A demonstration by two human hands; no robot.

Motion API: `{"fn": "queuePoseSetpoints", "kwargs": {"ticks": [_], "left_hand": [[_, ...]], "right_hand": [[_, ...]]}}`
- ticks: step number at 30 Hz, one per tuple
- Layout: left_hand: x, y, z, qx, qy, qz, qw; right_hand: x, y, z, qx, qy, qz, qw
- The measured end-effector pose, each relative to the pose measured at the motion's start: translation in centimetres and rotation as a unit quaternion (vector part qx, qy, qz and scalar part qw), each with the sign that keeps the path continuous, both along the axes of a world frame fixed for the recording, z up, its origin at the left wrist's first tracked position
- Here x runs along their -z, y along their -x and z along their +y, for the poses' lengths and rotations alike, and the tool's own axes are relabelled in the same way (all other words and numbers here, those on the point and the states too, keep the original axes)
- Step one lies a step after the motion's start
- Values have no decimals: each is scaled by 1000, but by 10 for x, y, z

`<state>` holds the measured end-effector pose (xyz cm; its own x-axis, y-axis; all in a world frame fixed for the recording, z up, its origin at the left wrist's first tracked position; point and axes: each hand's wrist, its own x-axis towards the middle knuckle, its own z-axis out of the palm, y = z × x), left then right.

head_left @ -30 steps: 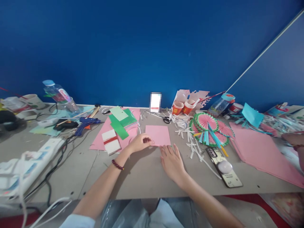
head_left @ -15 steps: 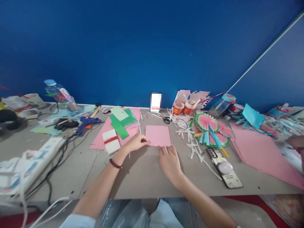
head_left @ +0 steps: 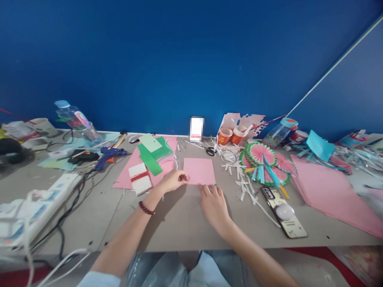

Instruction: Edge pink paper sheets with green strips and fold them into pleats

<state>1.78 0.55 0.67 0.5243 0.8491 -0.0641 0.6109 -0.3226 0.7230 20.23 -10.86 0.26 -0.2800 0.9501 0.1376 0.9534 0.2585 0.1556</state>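
A square of pink paper (head_left: 199, 169) lies flat on the grey table in front of me. My left hand (head_left: 174, 180) has its fingers curled, with thumb and fingertips together at the paper's near left corner. Fingers stretched out, my right hand (head_left: 214, 201) rests along the near edge, its fingertips pressing close to the right corner. A small bit of green shows by those fingertips. To the left lie green paper pieces (head_left: 152, 163) and a white block with a red band (head_left: 140, 179), both on larger pink sheets (head_left: 124, 177).
Scissors (head_left: 210, 151), white paper strips (head_left: 236, 169), red paper cups (head_left: 225, 136) and watermelon-patterned paper fans (head_left: 260, 161) sit beyond and right. A phone (head_left: 284, 213) lies near the front edge. Left are a glue gun (head_left: 109, 155), bottle (head_left: 73, 115) and power strip (head_left: 56, 203).
My left fingers have curled and risen slightly at the paper's corner. My right hand stays nearly still. Another person's hand at the far right edge has left the view.
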Motion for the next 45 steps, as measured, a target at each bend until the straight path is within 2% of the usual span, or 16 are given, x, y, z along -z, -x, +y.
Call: {"fn": "queuePoseSetpoints", "kwargs": {"ticks": [6,15,18,21,24,27,31,34,45], "left_hand": [[1,0,0,-7,6,7,1000],[-5,0,-4,-6,-23,42,999],[-13,-5,-13,-24,-81,88,993],[-25,-16,-31,-48,-169,146,973],[-30,-32,-55,-3,-236,193,952],[-20,-45,-78,62,-266,241,931],[6,-48,-98,10,-341,261,903],[17,-43,-104,-8,-355,272,894],[10,-40,-105,-27,-284,248,926]], "right_hand": [[-2,1,0,4,14,2,1000],[-2,0,4,5,16,8,1000],[-3,-1,5,4,16,11,1000],[-4,-1,5,5,17,10,1000],[-5,0,4,5,24,11,1000],[-5,0,4,9,34,17,999],[-5,1,3,5,33,22,999],[-5,1,2,7,36,26,999],[-5,0,1,4,26,30,999]]}}
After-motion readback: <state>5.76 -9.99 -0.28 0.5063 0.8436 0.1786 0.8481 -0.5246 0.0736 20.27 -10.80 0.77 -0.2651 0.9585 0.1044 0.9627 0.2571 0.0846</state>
